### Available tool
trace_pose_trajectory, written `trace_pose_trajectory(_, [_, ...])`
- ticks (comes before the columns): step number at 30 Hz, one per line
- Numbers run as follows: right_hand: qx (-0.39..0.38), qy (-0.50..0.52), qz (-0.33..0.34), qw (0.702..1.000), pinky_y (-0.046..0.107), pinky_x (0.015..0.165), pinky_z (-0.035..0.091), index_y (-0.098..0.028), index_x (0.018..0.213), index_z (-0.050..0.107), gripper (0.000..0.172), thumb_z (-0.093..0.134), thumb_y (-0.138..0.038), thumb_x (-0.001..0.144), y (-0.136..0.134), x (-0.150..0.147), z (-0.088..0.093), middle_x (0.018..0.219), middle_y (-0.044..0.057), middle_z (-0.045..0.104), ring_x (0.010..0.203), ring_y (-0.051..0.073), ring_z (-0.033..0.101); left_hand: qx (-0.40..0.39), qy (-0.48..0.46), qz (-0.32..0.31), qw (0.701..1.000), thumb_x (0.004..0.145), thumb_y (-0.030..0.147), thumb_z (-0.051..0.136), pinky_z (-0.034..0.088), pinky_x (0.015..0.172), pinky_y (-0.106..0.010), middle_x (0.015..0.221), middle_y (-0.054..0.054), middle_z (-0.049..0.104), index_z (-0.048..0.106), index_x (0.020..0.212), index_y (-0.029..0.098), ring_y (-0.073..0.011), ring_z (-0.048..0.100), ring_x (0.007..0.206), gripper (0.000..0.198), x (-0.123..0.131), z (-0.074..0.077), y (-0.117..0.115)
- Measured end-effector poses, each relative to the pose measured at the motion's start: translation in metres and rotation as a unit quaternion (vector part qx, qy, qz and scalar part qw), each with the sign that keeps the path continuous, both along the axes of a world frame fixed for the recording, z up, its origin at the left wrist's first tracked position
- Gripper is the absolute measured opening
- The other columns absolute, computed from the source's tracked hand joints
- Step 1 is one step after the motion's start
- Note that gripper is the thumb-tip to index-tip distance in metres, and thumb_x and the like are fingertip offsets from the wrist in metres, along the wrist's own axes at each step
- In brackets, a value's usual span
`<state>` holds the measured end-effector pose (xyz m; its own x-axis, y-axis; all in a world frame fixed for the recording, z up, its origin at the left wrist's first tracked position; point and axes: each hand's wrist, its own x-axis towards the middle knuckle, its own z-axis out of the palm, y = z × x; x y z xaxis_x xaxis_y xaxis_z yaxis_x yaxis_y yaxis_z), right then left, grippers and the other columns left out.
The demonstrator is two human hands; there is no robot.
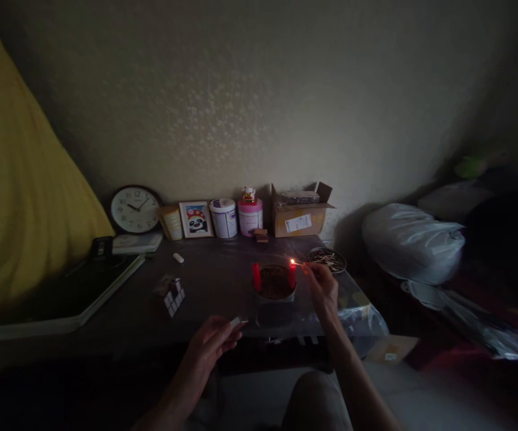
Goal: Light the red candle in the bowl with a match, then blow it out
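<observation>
Between the fingers of my right hand [323, 288] is a burning match [298, 264]. Its flame is at the top of the right red candle [291, 276]; whether the wick itself burns I cannot tell. Another red candle [257, 278] stands on the left side of the same round bowl [276, 297], which has dark brown filling. My left hand [209, 341] is closed around a small matchbox [238, 324] near the table's front edge. Right of the bowl, a round dish [339, 263] holds many thin sticks that look like matches.
Along the wall stand a clock [135, 209], a framed panda picture [196, 219], two round tins [224, 218] and an open cardboard box [301, 219]. A puzzle cube [175, 299] sits left on the table [223, 275]. A yellow curtain [20, 179] hangs at left, bags [414, 242] lie at right.
</observation>
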<state>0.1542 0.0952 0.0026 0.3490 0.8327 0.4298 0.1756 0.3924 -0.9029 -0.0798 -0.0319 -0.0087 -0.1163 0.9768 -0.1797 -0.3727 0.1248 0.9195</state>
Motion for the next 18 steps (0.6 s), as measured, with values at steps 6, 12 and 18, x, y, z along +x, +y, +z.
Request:
trace_pose_trajectory(6, [0.007, 0.000, 0.012, 1.000, 0.029, 0.065, 0.049, -0.017, 0.081, 0.067, 0.031, 0.065, -0.047, 0.075, -0.0013, 0.0001, 0.0002, 0.077, 0.005, 0.069, 0.073, 0.019, 0.062, -0.007, -0.003, 0.006, 1.000, 0.049, 0.053, 0.086, 0.050, 0.074, -0.033, 0.085, -0.006, 0.080, 0.072, 0.075, 0.020, -0.0203, 0.069, 0.078, 0.044, 0.0013, 0.0034, 0.0012])
trace_pose_trajectory(12, [0.013, -0.006, 0.013, 1.000, 0.029, 0.068, 0.049, -0.016, 0.083, 0.067, 0.032, 0.065, -0.047, 0.076, 0.0018, 0.0021, -0.0037, 0.079, 0.005, 0.068, 0.074, 0.018, 0.061, -0.001, -0.003, 0.007, 1.000, 0.050, 0.052, 0.086, 0.050, 0.075, -0.032, 0.084, -0.006, 0.079, 0.072, 0.075, 0.020, -0.0202, 0.069, 0.078, 0.043, -0.0001, 0.0013, 0.0002])
trace_pose_trajectory(18, [0.013, -0.007, 0.011, 1.000, 0.030, 0.068, 0.049, -0.016, 0.083, 0.068, 0.032, 0.066, -0.047, 0.075, 0.0012, 0.0024, -0.0033, 0.079, 0.005, 0.069, 0.074, 0.019, 0.062, 0.001, 0.003, 0.007, 1.000, 0.051, 0.053, 0.085, 0.050, 0.075, -0.032, 0.088, -0.007, 0.079, 0.071, 0.075, 0.019, -0.0207, 0.069, 0.080, 0.044, -0.0003, 0.0017, -0.0005])
